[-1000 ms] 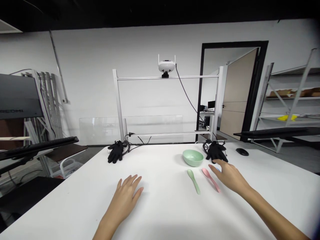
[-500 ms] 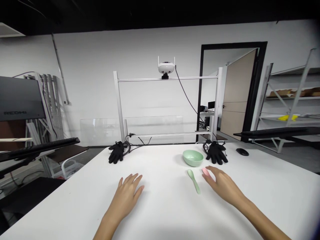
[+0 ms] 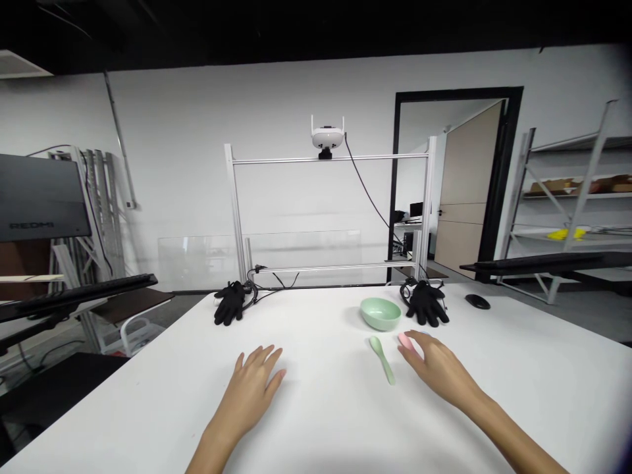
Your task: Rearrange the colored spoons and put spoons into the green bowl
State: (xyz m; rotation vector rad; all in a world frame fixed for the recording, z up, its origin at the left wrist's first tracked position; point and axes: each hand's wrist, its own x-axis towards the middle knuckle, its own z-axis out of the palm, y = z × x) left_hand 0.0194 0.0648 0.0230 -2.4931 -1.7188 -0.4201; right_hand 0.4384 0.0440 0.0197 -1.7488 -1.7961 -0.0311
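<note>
On the right side of the white table, my right hand (image 3: 439,365) curls over a pink spoon (image 3: 405,341). Thumb and index finger close round it; only its rounded end shows and the hand hides the rest. A light green spoon (image 3: 381,359) lies just left of that hand, its handle pointing towards me. Behind the two spoons sits a light green bowl (image 3: 380,314), upright. Over the left part of the table, my left hand (image 3: 251,385) is open, palm down, fingers spread, holding nothing.
Black gloves with cables lie at the back left (image 3: 230,303) and back right (image 3: 425,303). A black mouse (image 3: 477,301) is near the right edge. Behind the table stands a metal frame (image 3: 323,160) carrying a white device (image 3: 326,137). Monitors or keyboards flank both sides.
The view has shifted very slightly. Both hands, the spoons and the bowl hold nearly the same places.
</note>
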